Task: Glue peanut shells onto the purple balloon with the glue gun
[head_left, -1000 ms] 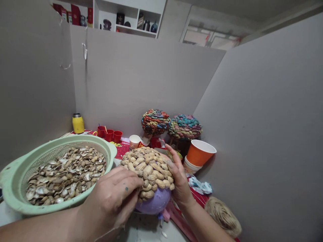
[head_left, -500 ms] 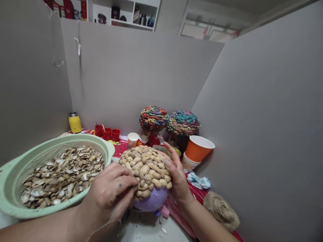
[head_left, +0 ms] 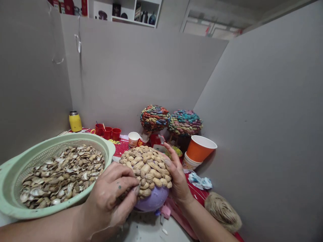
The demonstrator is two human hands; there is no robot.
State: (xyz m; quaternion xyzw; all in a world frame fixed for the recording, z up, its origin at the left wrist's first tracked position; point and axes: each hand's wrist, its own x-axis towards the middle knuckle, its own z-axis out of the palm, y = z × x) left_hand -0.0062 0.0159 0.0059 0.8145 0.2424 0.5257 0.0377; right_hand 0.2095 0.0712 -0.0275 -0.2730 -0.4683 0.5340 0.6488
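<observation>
A purple balloon (head_left: 153, 201) is covered over its top and sides with peanut shells (head_left: 145, 168); its underside is bare. My right hand (head_left: 179, 174) cups the ball's right side, fingers curved behind it and thumb on the shells. My left hand (head_left: 114, 193) is closed at the left side, its thumb and forefinger pinched together on a peanut shell at the edge of the shell layer. The shell between those fingers is mostly hidden. Left of the ball stands a green plastic colander (head_left: 107, 148) holding many loose half shells (head_left: 63, 174).
Two balls of coloured shells (head_left: 154, 118) stand at the back. Right of the work are an orange paper bucket (head_left: 200, 151), a crumpled blue-white cloth (head_left: 200, 180) and a twine bundle (head_left: 223, 211). Red cups (head_left: 107, 132) and a yellow bottle (head_left: 75, 121) stand behind the colander. Grey panels (head_left: 146, 67) enclose the table.
My left thumb has shifted up toward the forefinger at the shell edge. The right hand keeps its hold, and the camera view has moved slightly.
</observation>
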